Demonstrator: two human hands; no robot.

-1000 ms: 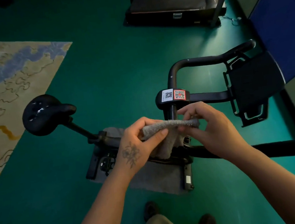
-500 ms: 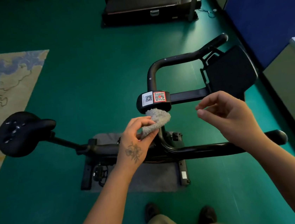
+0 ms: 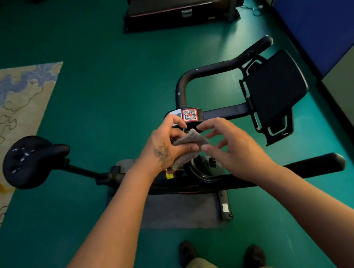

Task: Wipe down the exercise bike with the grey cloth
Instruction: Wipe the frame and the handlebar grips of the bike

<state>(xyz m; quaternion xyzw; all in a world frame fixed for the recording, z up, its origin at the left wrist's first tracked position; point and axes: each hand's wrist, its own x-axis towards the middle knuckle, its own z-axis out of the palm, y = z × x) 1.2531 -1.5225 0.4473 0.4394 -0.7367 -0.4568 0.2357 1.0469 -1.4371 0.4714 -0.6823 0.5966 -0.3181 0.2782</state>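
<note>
Cloth bunched in my left hand over the bike's middle.

The saddle sits off to my left; my left hand grips the grey cloth above the exercise bike, just below its QR sticker. My right hand hovers beside it, fingers loosely spread, thumb tip at the cloth's edge.

At twelve o'clock the treadmill is cut by the top edge; the left hand hides much of the cloth.

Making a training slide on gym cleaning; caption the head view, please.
Left hand holds the grey cloth above the exercise bike; right hand reaches for it.
</note>
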